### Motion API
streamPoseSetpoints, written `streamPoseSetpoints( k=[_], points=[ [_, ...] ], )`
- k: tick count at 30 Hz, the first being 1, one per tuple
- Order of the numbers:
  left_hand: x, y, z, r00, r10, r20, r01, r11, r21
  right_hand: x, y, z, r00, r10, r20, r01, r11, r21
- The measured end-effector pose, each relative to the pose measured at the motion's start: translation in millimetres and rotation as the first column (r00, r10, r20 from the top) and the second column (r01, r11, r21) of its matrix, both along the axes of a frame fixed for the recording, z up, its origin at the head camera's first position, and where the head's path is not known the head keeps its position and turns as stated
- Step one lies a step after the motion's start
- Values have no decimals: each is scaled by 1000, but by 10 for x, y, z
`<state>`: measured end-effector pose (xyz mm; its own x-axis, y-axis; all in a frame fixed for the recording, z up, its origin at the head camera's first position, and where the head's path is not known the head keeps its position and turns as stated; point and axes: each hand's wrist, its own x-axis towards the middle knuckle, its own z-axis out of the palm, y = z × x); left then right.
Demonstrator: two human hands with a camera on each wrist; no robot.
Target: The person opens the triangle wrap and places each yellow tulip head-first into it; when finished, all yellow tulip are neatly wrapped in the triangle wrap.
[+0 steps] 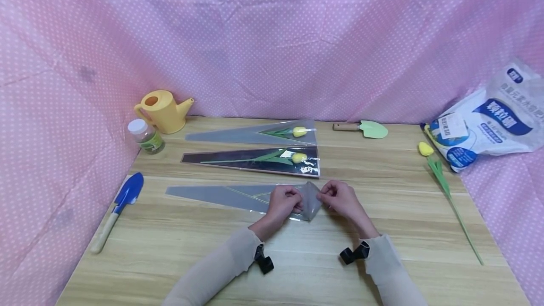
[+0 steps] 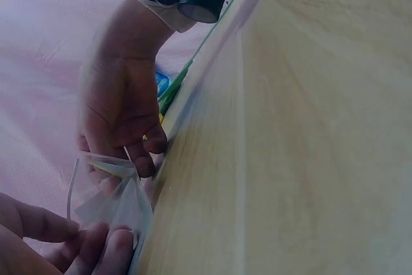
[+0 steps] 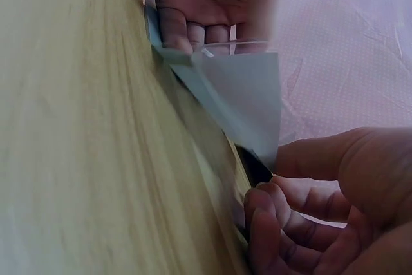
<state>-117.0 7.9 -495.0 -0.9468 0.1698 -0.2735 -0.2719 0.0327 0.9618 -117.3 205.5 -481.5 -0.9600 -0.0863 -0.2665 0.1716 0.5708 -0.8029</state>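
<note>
A long, tapered grey flower sleeve with thin gold lines lies near the middle of the table, its wide mouth to the right. My left hand pinches the film close to that mouth. From the other side, the thumb and fingertips of my right hand pinch the mouth's edge. Between the hands the sleeve mouth bulges open, its clear front film apart from the grey back. Behind it lie a dark sleeve and another grey sleeve, each holding a yellow tulip.
A loose yellow tulip lies at the right beside a white and blue bag. Around the edges are a green trowel, a yellow watering can, a lidded jar and a blue trowel. Pink dotted cloth hangs behind the table.
</note>
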Motion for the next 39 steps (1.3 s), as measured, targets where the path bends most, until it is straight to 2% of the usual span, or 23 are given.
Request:
streamPoseSetpoints(
  k=[5, 6, 12, 20, 23, 26, 31, 35, 39],
  points=[
    [1, -6, 1, 1000, 0, -1, 0, 1000, -5, 1, -8, 5, 1000, 0, -7, 0, 1000, 10],
    [-6, -6, -39, 1000, 0, -9, 0, 1000, -5, 3, -9, 6, 1000, 0, -7, 0, 1000, 9],
    [14, 0, -32, 999, -12, -50, 11, 1000, -27, 15, -14, -1, 1000, -7, 4, 7, 1000, 14],
    [17, 4, -24, 999, -16, -49, 14, 999, -41, 43, -31, 79, 999, 5, 33, -4, 999, -38],
    [19, 4, -23, 998, -12, -54, 9, 998, -56, 50, 13, 139, 1000, 23, -1, -23, 997, -68],
    [22, 4, -26, 998, -10, -62, 6, 998, -64, 46, 123, 199, 997, 14, -78, -20, 997, -72],
    [22, 1, -46, 998, -14, -61, 10, 998, -66, 35, 435, 305, 982, -67, -179, 68, 998, 0],
    [14, -7, -54, 998, -14, -58, 9, 997, -79, 39, 715, 388, 972, -155, -179, 168, 984, 55],
    [0, -13, -55, 998, -14, -58, 9, 997, -83, 62, 973, 447, 958, -235, -167, 246, 968, 48]
  ],
)
